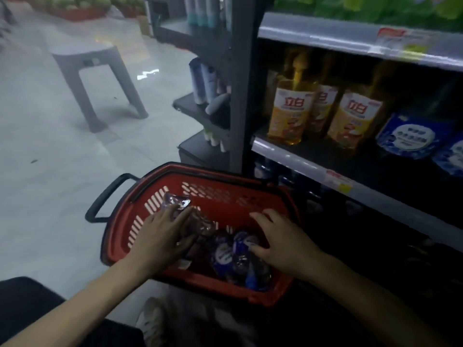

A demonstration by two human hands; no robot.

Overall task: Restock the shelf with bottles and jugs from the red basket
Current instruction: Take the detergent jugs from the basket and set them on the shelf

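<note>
Unclenched, left hand [162,236] and right hand [283,244] rest on pouches [225,254] in red basket [220,206].

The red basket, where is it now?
Head view, lower centre: the red basket sits on the floor, just left of the shelf, with the left hand and right hand inside it.

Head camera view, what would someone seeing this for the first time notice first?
The red basket on the floor in the lower middle stands out most, with the left hand and the right hand both reaching into it over shiny packets. Next come the yellow jugs lined up on the shelf at upper right, with blue pouches beside them.
</note>
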